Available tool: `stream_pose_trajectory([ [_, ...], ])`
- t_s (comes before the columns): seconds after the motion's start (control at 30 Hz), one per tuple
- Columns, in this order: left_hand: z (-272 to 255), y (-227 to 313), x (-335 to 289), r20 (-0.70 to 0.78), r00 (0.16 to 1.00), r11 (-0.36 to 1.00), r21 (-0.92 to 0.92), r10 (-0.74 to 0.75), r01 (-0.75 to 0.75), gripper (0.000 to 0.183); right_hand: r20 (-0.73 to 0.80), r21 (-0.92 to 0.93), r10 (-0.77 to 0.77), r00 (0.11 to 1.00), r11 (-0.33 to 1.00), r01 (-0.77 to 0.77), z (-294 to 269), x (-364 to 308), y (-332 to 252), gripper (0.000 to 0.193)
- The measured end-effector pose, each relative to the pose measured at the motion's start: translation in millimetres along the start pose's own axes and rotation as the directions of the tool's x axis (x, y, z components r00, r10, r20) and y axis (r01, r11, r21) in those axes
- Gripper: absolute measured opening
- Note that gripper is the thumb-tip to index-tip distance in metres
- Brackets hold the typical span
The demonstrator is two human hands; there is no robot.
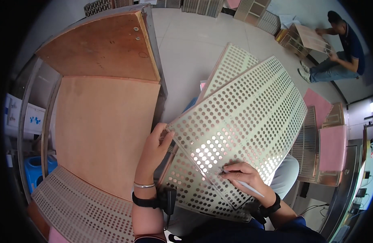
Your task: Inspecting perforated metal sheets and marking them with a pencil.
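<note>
A large pale-green circuit board panel [243, 109] lies tilted across my lap, covered in rows of small shiny pentagon-shaped pads. My left hand [159, 143] grips its left corner between thumb and fingers. Above the lower part of the panel, my right hand [245, 176] is closed around a slim white pen-like tool [251, 189], its tip end at the panel's surface. Whether the tip touches is hard to make out. Beneath lies another similar panel [190, 198], and a further one [231, 60] sticks out behind. Bright light glints off the pads near my right hand.
To my left stands a wooden board rack [107, 129] with a raised back [101, 48]; a dotted panel [89, 202] rests at its near end. Panels and pink sheets [334, 148] stand at the right. A seated person [344, 48] handles a panel at the far right.
</note>
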State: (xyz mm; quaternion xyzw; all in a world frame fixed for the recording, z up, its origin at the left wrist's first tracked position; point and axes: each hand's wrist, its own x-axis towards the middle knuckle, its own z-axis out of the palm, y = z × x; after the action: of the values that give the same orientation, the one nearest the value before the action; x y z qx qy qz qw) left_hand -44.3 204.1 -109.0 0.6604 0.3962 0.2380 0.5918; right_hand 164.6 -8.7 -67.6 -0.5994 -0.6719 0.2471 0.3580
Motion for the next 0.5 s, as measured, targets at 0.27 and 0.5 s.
stream_pose_trajectory([
  [0.27, -0.4, -3.0, -1.5, -0.005, 1.000, 1.000, 0.005, -0.007, 0.007, 0.024, -0.019, -0.025, -0.015, 1.000, 1.000, 0.015, 3.9, -3.0, 2.2, 0.028],
  [0.5, 1.8, 0.0, -2.2, -0.023, 1.000, 1.000, 0.002, 0.013, -0.013, 0.024, -0.026, -0.042, -0.036, 0.999, 0.999, 0.035, 3.8, -2.0, 2.4, 0.030],
])
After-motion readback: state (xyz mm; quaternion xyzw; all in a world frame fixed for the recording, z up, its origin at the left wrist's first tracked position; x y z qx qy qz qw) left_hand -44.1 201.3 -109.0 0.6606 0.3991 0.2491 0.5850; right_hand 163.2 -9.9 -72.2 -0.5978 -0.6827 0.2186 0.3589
